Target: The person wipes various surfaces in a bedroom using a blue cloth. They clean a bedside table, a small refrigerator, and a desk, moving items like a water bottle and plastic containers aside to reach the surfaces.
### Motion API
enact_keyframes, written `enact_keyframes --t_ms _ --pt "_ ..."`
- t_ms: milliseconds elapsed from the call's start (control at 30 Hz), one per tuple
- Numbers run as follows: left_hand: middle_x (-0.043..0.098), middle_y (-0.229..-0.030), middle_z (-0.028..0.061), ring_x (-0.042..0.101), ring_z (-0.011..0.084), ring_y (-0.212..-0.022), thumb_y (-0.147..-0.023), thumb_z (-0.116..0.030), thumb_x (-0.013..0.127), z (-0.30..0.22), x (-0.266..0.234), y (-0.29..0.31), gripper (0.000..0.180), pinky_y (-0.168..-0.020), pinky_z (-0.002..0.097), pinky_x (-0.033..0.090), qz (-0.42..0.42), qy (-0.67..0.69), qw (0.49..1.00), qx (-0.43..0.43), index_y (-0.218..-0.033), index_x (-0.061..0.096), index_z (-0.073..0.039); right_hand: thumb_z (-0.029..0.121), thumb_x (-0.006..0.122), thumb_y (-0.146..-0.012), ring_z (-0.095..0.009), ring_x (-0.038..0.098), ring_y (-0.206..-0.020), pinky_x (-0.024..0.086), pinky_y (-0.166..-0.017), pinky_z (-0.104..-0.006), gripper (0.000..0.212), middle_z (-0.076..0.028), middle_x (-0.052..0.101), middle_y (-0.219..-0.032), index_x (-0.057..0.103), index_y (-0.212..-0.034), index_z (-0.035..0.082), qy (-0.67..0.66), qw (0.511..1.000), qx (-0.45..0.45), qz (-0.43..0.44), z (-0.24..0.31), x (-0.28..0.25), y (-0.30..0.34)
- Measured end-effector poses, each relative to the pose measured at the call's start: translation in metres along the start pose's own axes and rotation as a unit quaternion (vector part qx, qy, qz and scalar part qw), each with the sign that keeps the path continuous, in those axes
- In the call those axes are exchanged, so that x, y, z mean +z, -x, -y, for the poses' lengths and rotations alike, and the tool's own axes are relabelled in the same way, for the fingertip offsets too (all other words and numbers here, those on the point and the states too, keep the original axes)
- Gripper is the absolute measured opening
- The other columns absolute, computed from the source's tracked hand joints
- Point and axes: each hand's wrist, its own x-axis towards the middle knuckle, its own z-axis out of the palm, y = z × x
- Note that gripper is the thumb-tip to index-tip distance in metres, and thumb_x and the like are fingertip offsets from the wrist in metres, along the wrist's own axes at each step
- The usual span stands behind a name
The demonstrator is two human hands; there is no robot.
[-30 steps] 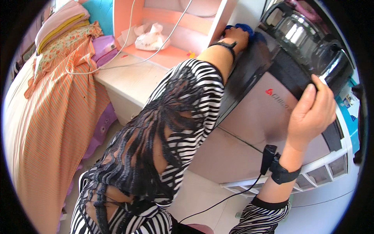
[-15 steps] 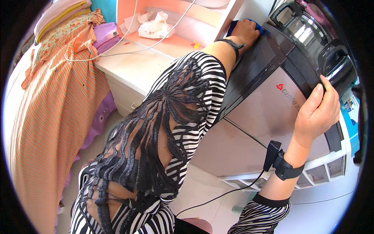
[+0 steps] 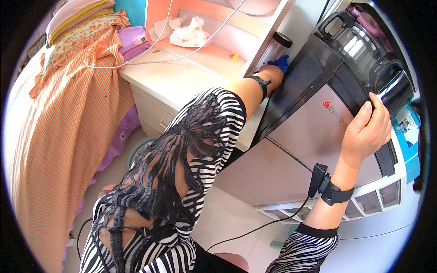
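Cloth [image 3: 280, 63] of blue fabric is protruding beyond the left hand [image 3: 271, 73], beside the black top of a pinkish-fronted cabinet [image 3: 314, 129]. The left fingers are facing away from view; whether they are gripping the cloth cannot be determined. A jar [image 3: 275, 47] with a dark lid is standing just behind the cloth, next to a pink shelf unit [image 3: 227, 29]. The right hand [image 3: 366, 134] is resting at the cabinet's black edge, its thumb and index finger extending slightly apart. A shiny pot [image 3: 357, 43] with a black handle is standing on the cabinet, beyond the right hand. A white packet [image 3: 189, 35] is lying in the shelf unit, above the pale surface [image 3: 152, 77].
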Motion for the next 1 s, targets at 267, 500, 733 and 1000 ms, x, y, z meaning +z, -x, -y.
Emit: enact_keyframes --t_ms 267,500,733,1000 --pt "0.063 -0.108 0.0144 0.063 0.0308 -0.094 -0.078 -0.02 0.062 0.002 0.019 0.001 0.031 -0.073 0.0422 0.053 0.204 -0.145 0.968 -0.001 -0.106 0.066 -0.006 0.021 0.052 -0.088 -0.023 0.058 -0.085 0.04 -0.076 -0.0337 0.018 -0.004 0.064 -0.093 0.063 -0.095 0.01 0.004 1.0 -0.004 -0.005 0.0 0.0 0.001" --pt "0.064 -0.104 0.0163 0.062 0.0304 -0.096 -0.079 -0.015 0.06 -0.024 -0.035 0.093 0.025 -0.081 0.0385 0.05 0.184 -0.092 0.973 0.1 -0.1 0.066 -0.004 0.022 0.053 -0.088 -0.021 0.058 -0.086 0.04 -0.076 -0.0332 0.017 -0.002 0.063 -0.092 0.064 -0.096 0.012 0.006 1.0 0.003 -0.004 0.0 -0.001 0.001" --pt "0.064 -0.085 0.009 0.062 0.0272 -0.078 -0.085 -0.034 0.054 -0.005 -0.061 0.212 0.026 -0.067 0.041 0.049 0.164 -0.156 0.958 0.175 -0.087 0.068 -0.012 0.025 0.053 -0.088 -0.021 0.058 -0.087 0.04 -0.076 -0.0333 0.018 -0.001 0.063 -0.093 0.063 -0.097 0.013 0.014 1.0 0.001 -0.008 -0.002 -0.001 0.0" --pt "0.064 -0.09 0.0221 0.062 0.0343 -0.09 -0.08 -0.016 0.052 0.144 -0.079 0.207 0.024 -0.075 0.0418 0.051 -0.003 -0.163 0.978 -0.129 -0.094 0.06 0.001 0.026 0.053 -0.089 -0.021 0.058 -0.087 0.039 -0.078 -0.0332 0.019 0.0 0.062 -0.092 0.063 -0.098 0.014 0.016 1.0 0.008 -0.003 -0.001 -0.003 0.001"
